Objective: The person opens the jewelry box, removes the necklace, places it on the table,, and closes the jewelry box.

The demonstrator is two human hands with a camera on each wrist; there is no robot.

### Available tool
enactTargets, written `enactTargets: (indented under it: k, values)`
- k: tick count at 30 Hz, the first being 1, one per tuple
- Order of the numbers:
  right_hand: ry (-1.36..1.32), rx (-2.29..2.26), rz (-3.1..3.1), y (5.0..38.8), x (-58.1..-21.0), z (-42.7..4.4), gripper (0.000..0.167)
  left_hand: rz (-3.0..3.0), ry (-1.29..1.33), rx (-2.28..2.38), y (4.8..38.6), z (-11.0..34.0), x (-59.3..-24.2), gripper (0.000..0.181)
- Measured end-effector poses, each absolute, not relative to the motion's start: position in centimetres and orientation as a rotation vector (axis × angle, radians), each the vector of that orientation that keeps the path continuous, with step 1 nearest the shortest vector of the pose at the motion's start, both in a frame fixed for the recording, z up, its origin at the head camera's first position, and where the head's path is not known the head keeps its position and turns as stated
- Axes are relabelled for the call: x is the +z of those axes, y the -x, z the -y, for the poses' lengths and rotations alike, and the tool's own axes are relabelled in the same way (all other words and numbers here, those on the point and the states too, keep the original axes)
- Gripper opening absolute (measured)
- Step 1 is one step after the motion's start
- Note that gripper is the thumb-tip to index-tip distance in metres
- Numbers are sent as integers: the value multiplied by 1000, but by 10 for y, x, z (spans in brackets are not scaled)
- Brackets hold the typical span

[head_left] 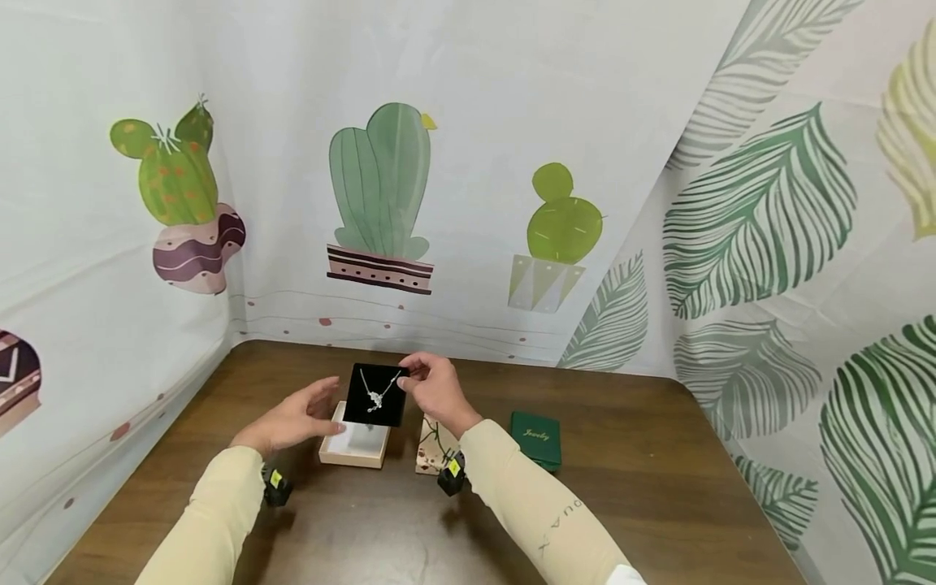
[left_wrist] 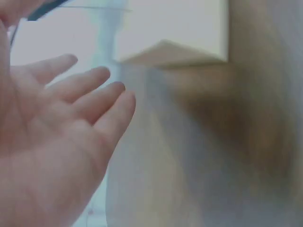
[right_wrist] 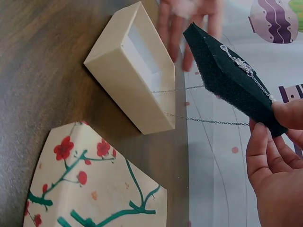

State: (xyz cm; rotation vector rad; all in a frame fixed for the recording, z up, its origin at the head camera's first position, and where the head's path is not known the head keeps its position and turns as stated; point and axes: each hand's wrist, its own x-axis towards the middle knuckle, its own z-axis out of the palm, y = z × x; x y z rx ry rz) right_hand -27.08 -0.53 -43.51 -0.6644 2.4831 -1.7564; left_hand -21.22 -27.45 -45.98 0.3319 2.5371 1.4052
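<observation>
Between thumb and fingers my right hand (head_left: 439, 392) pinches the right edge of a black foam jewelry pad (head_left: 361, 410), tilted up above the table. A silver necklace (head_left: 375, 398) with an ornate pendant lies across its front. In the right wrist view, the necklace's chain (right_wrist: 208, 121) trails from behind the pad toward the cream box base (right_wrist: 123, 78). My left hand (head_left: 292, 418) hovers beside the open box base (head_left: 351, 461), its fingers spread and relaxed. Only the palm and fingers of the left hand (left_wrist: 61, 127) show in its blurred wrist view.
A cream lid with red blossoms and green branches (right_wrist: 99, 175) sits on the table right of the box base, partly under my right wrist. Farther right is a green booklet-like case (head_left: 536, 435) marked "Jewelry". Printed curtains (head_left: 475, 203) hang behind the brown table (head_left: 621, 487).
</observation>
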Motion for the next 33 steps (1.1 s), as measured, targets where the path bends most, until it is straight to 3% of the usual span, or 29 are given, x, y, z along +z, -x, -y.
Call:
enactTargets:
  k: [9,21,27,33]
  values:
    - [630,-1808,-2448,273,-433,1,18,-2597,-68,1662,212,247,-447,52]
    - [676,-1689,-2599,269,-432,2,20,-2206,21,2022,211,222,-442,49]
    - [1110,-1127,-3033,256,-419,5,24,-2206,53,2062,209,218,-437,47]
    - [1490,-625,-3076,245,-409,13,25,-2189,38,2080,207,215,-434,43]
